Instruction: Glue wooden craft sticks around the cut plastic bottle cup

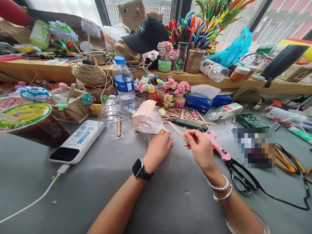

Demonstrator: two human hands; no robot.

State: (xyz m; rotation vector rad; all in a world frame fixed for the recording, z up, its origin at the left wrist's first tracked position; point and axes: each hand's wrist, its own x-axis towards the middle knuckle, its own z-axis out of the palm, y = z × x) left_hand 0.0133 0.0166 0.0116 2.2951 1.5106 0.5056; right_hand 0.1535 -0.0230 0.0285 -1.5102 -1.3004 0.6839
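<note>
In my right hand (pixel 198 148) a wooden craft stick (pixel 177 130) is pinched between thumb and fingertips, pointing up and left. My left hand (pixel 158 148) grips the narrow end of a clear plastic bottle (pixel 143 123) lying on its side; part of that grip is hidden. Several craft sticks (pixel 147 109) sit side by side along the bottle's top. A second clear cut bottle (pixel 114 113), with one stick upright on it, stands to the left. Right beside my right hand lies a pink glue gun (pixel 218 146).
Loose craft sticks (pixel 181 113) are piled behind my hands, with a dark utility knife (pixel 187 123) in front. Black-handled scissors (pixel 241 178) and a cord lie right. A power bank (pixel 78 143), a drink cup (pixel 31 125) and a water bottle (pixel 123 79) stand left. A crowded shelf (pixel 146 76) runs behind.
</note>
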